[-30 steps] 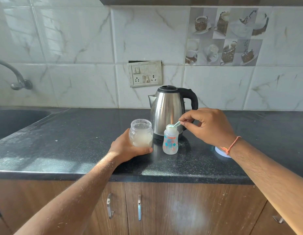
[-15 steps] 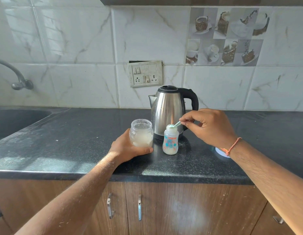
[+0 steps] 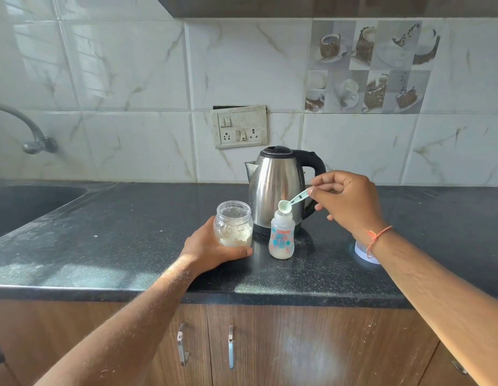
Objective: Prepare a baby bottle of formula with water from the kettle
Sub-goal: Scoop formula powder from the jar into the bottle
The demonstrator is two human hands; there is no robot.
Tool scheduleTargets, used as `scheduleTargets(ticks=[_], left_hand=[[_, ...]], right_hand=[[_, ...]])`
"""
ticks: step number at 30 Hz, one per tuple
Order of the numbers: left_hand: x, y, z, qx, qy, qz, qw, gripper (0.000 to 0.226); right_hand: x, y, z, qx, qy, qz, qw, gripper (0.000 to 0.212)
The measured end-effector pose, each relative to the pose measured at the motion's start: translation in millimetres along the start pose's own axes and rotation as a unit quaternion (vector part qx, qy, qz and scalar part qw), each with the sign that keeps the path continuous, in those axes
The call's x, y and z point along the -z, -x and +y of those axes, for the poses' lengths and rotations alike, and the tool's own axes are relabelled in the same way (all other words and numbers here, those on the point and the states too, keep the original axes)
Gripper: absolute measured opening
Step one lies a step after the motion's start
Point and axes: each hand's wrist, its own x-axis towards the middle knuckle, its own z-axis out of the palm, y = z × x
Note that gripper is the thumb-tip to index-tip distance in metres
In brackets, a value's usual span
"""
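A: How does the bottle look?
B: Small, clear, open at the top, with blue and orange prints and a pale layer at the bottom. It stands upright on the counter, just in front of the kettle and right of the jar.

A: And the hands?
B: The right hand pinches the handle of a pale green scoop with its fingers, the bowl tilted just above the bottle's mouth. The left hand has its fingers curled round the jar, which holds white powder low down.

A: The room?
B: A dark speckled counter, a sink at far left with a tap above, marble-look wall tiles, a switchboard behind the kettle, tiles picturing cups and desserts at upper right, and wooden cabinets below. A white round thing peeks out behind the right wrist.

A: Any writing?
B: Orange lettering on the bottle, too blurred to read
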Motion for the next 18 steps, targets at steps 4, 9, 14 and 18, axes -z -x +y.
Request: scheduleTargets(ticks=[4,9,14,18], left_hand=[[0.1,1.5,1.5,-0.002,0.0,0.002,1.0,0.109],[1.0,3.3,5.6,-0.005,-0.019,0.005,1.0,0.115],[1.6,4.9,6.2,-0.017,-0.014,0.004,1.0,0.115],[2.1,7.5,10.8,-0.03,-0.014,0.005,0.999,0.111]], right_hand=[[0.6,-7.1,-1.5,-0.087,-0.08,0.034,0.992,0.01],[-12.6,-10.6,-12.3,-0.14,-0.153,0.028,0.978,0.012],[-45.3,-6.6,-33.4,-0.089,-0.118,-0.033,0.988,0.009],[-71.7,3.8,-45.1,0.014,-0.013,-0.109,0.994,0.008]])
